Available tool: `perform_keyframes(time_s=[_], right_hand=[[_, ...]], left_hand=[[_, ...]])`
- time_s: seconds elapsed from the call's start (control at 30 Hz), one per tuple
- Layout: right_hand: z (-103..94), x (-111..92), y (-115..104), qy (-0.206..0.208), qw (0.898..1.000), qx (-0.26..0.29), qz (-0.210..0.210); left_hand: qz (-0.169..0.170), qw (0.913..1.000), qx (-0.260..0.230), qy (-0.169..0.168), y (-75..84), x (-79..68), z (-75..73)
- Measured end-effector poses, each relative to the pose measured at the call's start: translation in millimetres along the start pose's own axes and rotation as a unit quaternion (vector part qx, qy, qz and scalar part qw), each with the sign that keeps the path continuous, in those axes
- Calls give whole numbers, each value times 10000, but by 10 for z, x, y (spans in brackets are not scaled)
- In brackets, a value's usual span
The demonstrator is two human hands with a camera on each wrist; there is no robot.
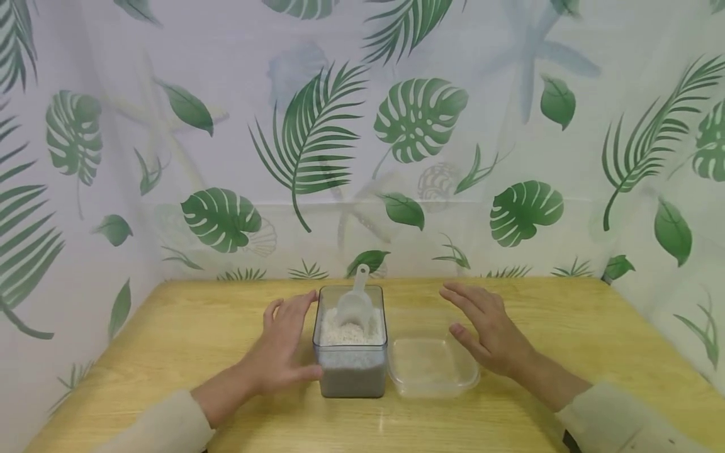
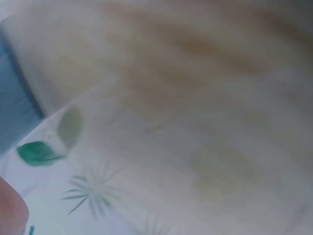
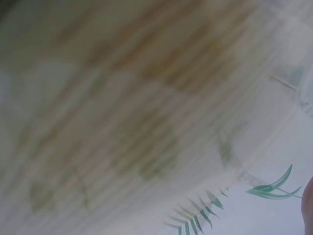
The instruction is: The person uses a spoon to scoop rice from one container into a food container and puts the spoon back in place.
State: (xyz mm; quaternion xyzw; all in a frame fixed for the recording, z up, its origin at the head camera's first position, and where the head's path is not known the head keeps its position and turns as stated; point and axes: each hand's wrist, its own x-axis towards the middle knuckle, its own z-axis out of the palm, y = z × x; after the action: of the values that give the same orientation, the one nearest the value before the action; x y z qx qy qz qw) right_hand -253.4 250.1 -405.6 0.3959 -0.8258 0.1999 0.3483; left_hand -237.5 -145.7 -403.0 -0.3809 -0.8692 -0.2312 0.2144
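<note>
A clear, dark-rimmed bin stands near the middle of the table, filled with white grains, apparently rice. Its translucent scoop stands in the grains, handle up. At the bin's left side is my left hand, fingers extended towards the back corner and thumb by the front one; contact is hard to judge. To the right sits a shallow clear plastic box. My right hand, fingers spread and holding nothing, is by its right edge. Both wrist views are mostly blurred, with one fingertip in the left.
The light wooden table runs back to a white leaf-print curtain, which also hangs along both sides. The bin and the plastic box stand close side by side.
</note>
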Motion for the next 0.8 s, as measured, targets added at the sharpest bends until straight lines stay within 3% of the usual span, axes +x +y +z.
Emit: perform_keyframes(time_s=[0.13,0.3,0.4,0.53,0.8], right_hand=[[13,4,-25,30,9999,-66,110],[-17,94,-57,322,9991,-187,181],[-11,203,-75,568,9979,-303,40],[-14,436,-158,739,9964,-415,-96],[-42,966,-380,941,9926,-553,-532]], left_hand=[[-171,9982,507,253,67,103,-178],[-422,9865,1584,-31,163,320,-389],[-503,9812,1839,-299,192,378,-400],[-459,9824,1733,-532,189,369,-357],[54,9795,1995,-292,152,364,-299]])
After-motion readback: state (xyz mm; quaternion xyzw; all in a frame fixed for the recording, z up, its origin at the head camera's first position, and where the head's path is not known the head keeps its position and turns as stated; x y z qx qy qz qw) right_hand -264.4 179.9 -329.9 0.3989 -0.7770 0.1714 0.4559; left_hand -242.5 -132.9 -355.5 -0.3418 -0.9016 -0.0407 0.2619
